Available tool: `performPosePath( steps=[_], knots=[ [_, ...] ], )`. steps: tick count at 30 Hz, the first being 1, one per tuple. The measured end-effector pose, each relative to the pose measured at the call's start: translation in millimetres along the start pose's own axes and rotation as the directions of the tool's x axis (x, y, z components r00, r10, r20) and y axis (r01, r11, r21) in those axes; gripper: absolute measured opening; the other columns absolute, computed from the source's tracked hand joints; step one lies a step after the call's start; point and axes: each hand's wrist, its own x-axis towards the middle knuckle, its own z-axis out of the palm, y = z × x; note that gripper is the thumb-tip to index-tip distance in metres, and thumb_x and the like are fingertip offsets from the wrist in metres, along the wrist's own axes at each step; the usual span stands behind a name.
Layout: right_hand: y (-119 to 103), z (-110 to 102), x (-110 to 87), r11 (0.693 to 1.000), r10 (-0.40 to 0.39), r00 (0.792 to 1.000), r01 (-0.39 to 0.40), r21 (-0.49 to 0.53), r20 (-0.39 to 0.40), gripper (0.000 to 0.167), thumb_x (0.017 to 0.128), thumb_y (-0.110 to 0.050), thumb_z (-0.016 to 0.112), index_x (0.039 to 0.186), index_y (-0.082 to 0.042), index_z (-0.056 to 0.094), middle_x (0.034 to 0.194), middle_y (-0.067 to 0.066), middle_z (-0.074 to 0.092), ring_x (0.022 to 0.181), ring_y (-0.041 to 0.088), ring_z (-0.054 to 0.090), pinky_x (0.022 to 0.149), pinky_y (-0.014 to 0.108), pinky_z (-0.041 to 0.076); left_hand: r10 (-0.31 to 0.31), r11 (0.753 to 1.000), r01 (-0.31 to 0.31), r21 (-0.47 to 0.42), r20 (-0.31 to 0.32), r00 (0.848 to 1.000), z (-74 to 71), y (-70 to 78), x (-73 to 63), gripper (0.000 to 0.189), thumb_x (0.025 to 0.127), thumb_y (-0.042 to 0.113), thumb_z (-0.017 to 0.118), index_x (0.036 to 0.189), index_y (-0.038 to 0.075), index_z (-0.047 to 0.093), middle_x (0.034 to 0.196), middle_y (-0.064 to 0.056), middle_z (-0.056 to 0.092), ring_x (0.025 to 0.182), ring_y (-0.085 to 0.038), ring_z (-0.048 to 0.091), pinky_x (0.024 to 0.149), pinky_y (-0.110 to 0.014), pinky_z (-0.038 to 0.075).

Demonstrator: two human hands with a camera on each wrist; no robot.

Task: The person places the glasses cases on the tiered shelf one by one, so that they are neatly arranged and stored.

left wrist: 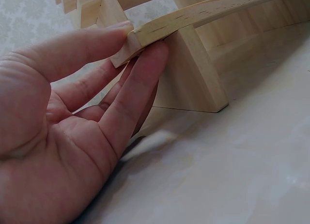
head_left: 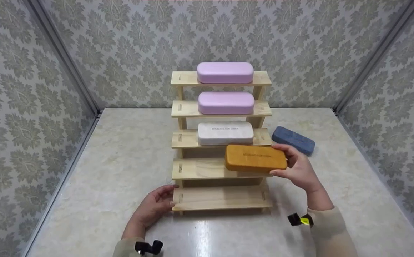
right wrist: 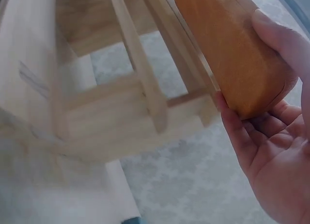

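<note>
A stepped wooden rack (head_left: 222,197) stands mid-table. My right hand (head_left: 299,169) grips an orange-brown glasses case (head_left: 255,157) by its right end, in front of the second step from the bottom; whether the case touches that step I cannot tell. In the right wrist view, the thumb lies along one side of the case (right wrist: 232,54) and the fingers are at its end. My left hand (head_left: 157,205) pinches the left end of the lowest step, thumb above and fingers below, as the left wrist view shows. A white glasses case (head_left: 225,134) sits on the middle step.
Two pink glasses cases, the upper one (head_left: 225,73) and the lower one (head_left: 226,103), rest on the top two steps. On the table (head_left: 128,150), right of the rack, lies a blue glasses case (head_left: 293,140). Patterned walls (head_left: 182,32) enclose the table at the back and sides.
</note>
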Motion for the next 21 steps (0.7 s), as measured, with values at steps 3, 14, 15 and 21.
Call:
performPosePath(
  steps=[3, 14, 15, 21],
  knots=[
    [3, 13, 2.9, 1.000, 0.020, 1.000, -0.020, 0.001, 0.024, 0.069, 0.074, 0.005, 0.087, 0.137, 0.002, 0.058, 0.131, 0.009, 0.064, 0.108, 0.008, 0.064, 0.092, 0.017, 0.055, -0.004, 1.000, 0.004, -0.001, -0.011, 1.000, -0.2, -0.6, -0.3, 0.061, 0.090, -0.008, 0.066, 0.146, -0.006, 0.043, 0.127, -0.003, 0.062, 0.114, -0.016, 0.066, 0.094, -0.027, 0.059],
    [6, 50, 14.9, 0.996, 0.086, 0.990, -0.089, 0.025, 0.109, 0.076, 0.073, -0.003, 0.091, 0.140, 0.000, 0.056, 0.141, 0.017, 0.058, 0.111, 0.014, 0.061, 0.095, 0.016, 0.054, -0.004, 1.000, 0.004, -0.007, 0.000, 1.000, -1.5, -2.0, 0.6, 0.060, 0.089, -0.010, 0.065, 0.146, -0.004, 0.045, 0.127, -0.003, 0.062, 0.115, -0.018, 0.067, 0.096, -0.028, 0.059],
    [7, 52, 15.8, 0.996, 0.087, 0.990, -0.090, 0.026, 0.115, 0.077, 0.073, -0.004, 0.091, 0.141, 0.000, 0.056, 0.141, 0.017, 0.058, 0.111, 0.015, 0.061, 0.095, 0.016, 0.054, -0.005, 1.000, 0.005, -0.006, -0.001, 1.000, -1.4, -1.8, 0.6, 0.061, 0.089, -0.010, 0.065, 0.146, -0.005, 0.044, 0.128, -0.003, 0.062, 0.115, -0.018, 0.067, 0.096, -0.028, 0.059],
    [8, 63, 20.5, 0.996, 0.079, 0.987, -0.084, 0.028, 0.142, 0.079, 0.071, -0.005, 0.092, 0.141, 0.000, 0.055, 0.137, 0.017, 0.060, 0.108, 0.018, 0.062, 0.090, 0.019, 0.055, -0.013, 0.999, 0.014, 0.029, -0.017, 1.000, 1.6, 1.1, -0.1, 0.067, 0.088, -0.007, 0.068, 0.148, -0.011, 0.038, 0.128, -0.004, 0.061, 0.115, -0.015, 0.067, 0.095, -0.026, 0.059]
  ],
)
